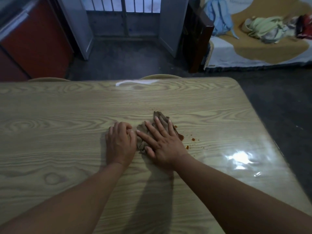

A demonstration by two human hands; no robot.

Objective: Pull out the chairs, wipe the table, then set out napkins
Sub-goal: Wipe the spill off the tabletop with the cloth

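Observation:
A brown crumpled cloth (142, 138) lies near the middle of the light wood-grain table (67, 115). My right hand (162, 142) presses flat on the cloth with fingers spread. My left hand (120, 142) rests on the table just left of it, fingers curled, fingertips touching the cloth's left edge. Reddish-brown sauce drops (192, 139) speckle the table right of the cloth. Two chair backs (160, 76) (49, 79) peek over the far table edge. No napkins are in view.
A red cabinet (37, 39) stands at the far left. A grey barred door (125, 17) is straight ahead. A bed (261, 48) with clothes and a dark wooden headboard (197, 39) fills the right. Dark floor surrounds the table's right edge.

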